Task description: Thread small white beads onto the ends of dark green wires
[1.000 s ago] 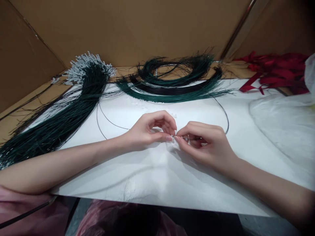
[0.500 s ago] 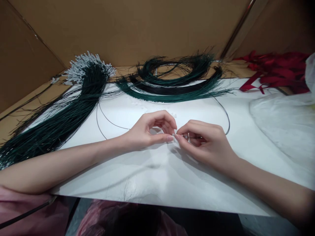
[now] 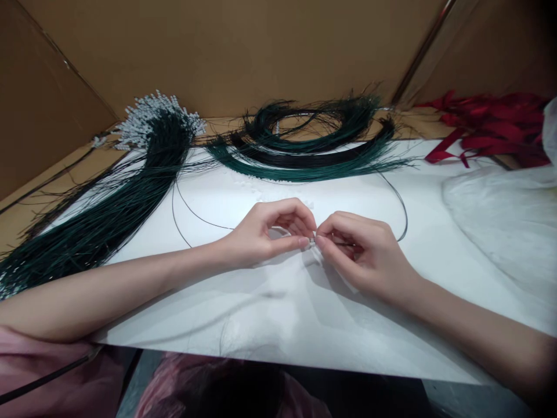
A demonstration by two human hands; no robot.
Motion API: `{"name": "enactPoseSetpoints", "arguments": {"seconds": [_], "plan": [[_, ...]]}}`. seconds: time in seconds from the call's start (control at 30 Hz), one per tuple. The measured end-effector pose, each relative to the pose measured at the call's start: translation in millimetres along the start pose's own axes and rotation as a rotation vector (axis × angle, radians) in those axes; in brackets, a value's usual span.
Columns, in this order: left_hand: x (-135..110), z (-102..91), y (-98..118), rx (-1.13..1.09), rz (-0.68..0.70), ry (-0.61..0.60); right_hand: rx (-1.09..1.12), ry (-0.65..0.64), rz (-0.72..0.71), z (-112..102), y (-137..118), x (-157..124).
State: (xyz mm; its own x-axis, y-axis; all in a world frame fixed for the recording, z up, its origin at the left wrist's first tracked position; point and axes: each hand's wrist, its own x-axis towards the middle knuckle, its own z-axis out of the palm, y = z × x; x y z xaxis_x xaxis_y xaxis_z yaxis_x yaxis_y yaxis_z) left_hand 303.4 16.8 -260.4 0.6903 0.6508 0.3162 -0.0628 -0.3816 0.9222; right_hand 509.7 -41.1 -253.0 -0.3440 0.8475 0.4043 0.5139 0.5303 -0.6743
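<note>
My left hand (image 3: pixel 265 232) and my right hand (image 3: pixel 361 255) meet fingertip to fingertip at the middle of a white sheet (image 3: pixel 282 302). The right hand pinches the end of a thin dark green wire (image 3: pixel 402 206) that loops away to the right and back toward the coils. The left hand pinches a tiny white piece (image 3: pixel 311 240) at the tip of that wire. A few small white beads (image 3: pixel 308 204) lie on the sheet just behind the left hand.
A thick bundle of green wires with white bead tips (image 3: pixel 130 174) lies at the left. Coiled green wires (image 3: pixel 304 142) sit at the back. Red ribbons (image 3: pixel 491 125) and a clear plastic bag (image 3: pixel 500 215) are at the right. Cardboard walls (image 3: pixel 239 46) enclose the back.
Both hands have drifted a little to the right and their fingertips have closed together on the wire tip. Nothing else has moved.
</note>
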Motion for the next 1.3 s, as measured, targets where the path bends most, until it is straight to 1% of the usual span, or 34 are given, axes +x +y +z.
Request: {"name": "enactPoseSetpoints", "arguments": {"seconds": [0.17, 0.3, 0.47, 0.6, 0.7, 0.77, 0.87, 0.93, 0.97, 1.03, 1.1, 1.2, 1.3], "plan": [[-0.7, 0.3, 1.1, 0.055, -0.001, 0.024, 0.012, 0.031, 0.005, -0.4, -0.4, 1.1], [-0.9, 0.0, 0.1, 0.077, 0.029, 0.014, 0.013, 0.004, 0.020, 0.4, 1.4, 0.6], [-0.5, -0.7, -0.1, 0.077, 0.051, -0.001, 0.006, 0.006, 0.014, 1.7, 7.1, -0.6], [-0.9, -1.3, -1.7, 0.080, 0.052, -0.011, -0.004, -0.034, 0.024, 0.4, 6.3, 0.2], [-1.5, -1.7, -2.0, 0.086, 0.036, -0.009, 0.007, -0.050, 0.028, -0.1, 4.9, 0.7], [-0.9, -2.3, -0.8, 0.114, 0.049, 0.020, 0.014, -0.042, 0.023, 0.2, 4.7, 0.6], [2.1, -5.2, 1.2, 0.283, 0.132, 0.143, 0.008, -0.035, 0.018, 0.6, 4.9, 0.3], [5.1, -8.2, 1.1, 0.476, 0.162, 0.215, 0.000, -0.040, 0.019, 0.5, 4.5, 0.6], [6.7, -9.6, 0.3, 0.576, 0.156, 0.226, -0.005, -0.045, 0.023, 0.3, 4.1, 1.0], [9.8, -11.7, -2.0, 0.738, 0.110, 0.199, -0.008, -0.054, 0.032, -0.4, 2.9, 1.7], [12.8, -12.3, -4.6, 0.839, 0.062, 0.149, -0.002, -0.058, 0.037, -1.4, 1.9, 1.9], [16.8, -11.3, -6.9, 0.904, 0.018, 0.112, 0.015, -0.066, 0.027, -2.4, 1.4, 1.4], [19.9, -10.4, -7.8, 0.918, -0.018, 0.097, 0.024, -0.068, 0.005, -2.1, 1.4, 0.9]]}}
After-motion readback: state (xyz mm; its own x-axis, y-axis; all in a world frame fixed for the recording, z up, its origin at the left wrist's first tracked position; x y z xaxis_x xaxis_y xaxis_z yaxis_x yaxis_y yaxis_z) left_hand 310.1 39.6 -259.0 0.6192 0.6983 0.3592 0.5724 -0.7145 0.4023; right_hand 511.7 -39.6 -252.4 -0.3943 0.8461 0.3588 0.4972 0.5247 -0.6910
